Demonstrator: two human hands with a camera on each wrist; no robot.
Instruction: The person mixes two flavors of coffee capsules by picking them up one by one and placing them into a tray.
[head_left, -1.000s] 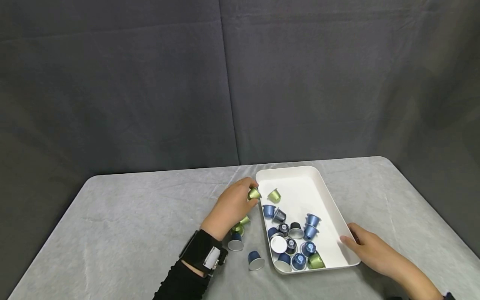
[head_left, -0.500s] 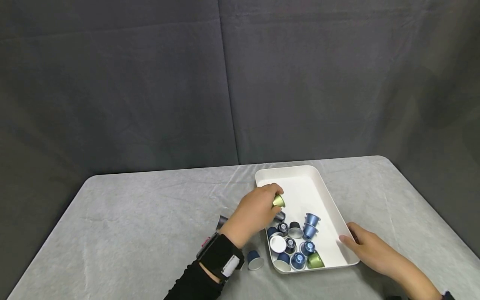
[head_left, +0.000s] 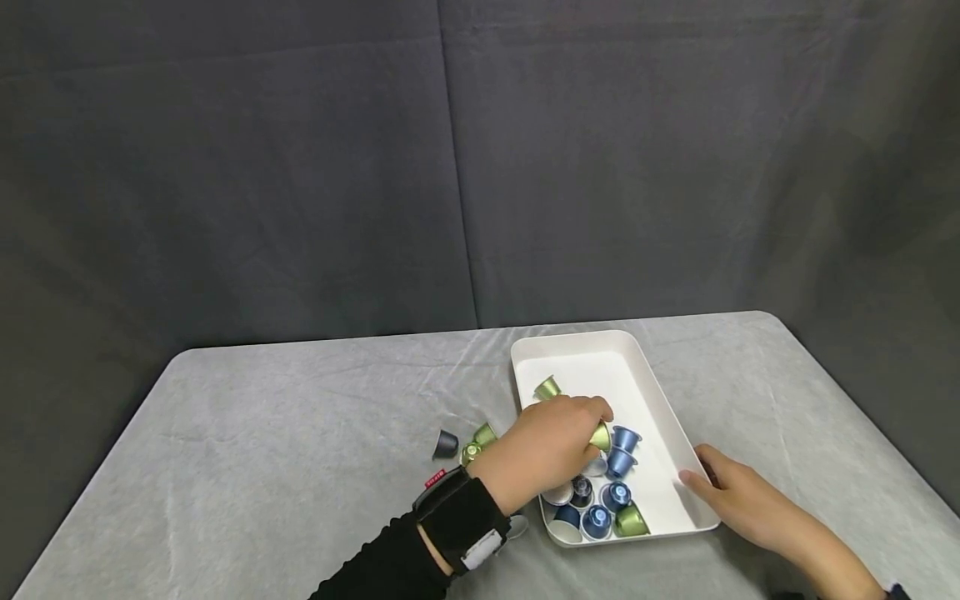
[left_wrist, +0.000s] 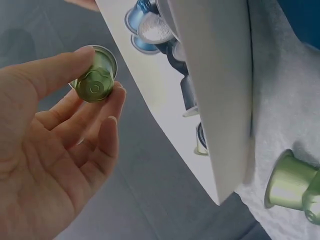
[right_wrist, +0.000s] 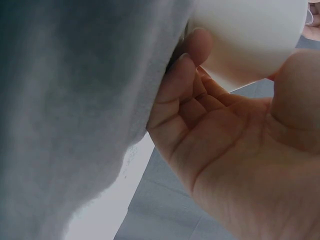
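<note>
My left hand (head_left: 546, 442) is over the white tray (head_left: 588, 358), pinching a green coffee capsule (head_left: 601, 437) between thumb and fingers. In the left wrist view that capsule (left_wrist: 94, 80) has its narrow end toward the camera. The right hand (head_left: 750, 498) grips the tray's right wall near the front corner, thumb over the rim; its fingers (right_wrist: 192, 47) reach low against the wall. In the tray lie blue capsules (head_left: 617, 497), two light-blue ones (head_left: 619, 462) close together, a green one (head_left: 631, 521) in front and another (head_left: 547, 387) behind. My left hand hides some.
Left of the tray, a dark capsule (head_left: 446, 444) and green capsules (head_left: 483, 434) lie on the grey-covered table (head_left: 300, 467). Another capsule (head_left: 517, 526) is mostly hidden by the left wrist. A dark curtain (head_left: 480, 167) hangs behind the table.
My left hand has carried the green capsule from the tray's left edge rightward and nearer, over the middle of the tray. The right hand and the tray have stayed put.
</note>
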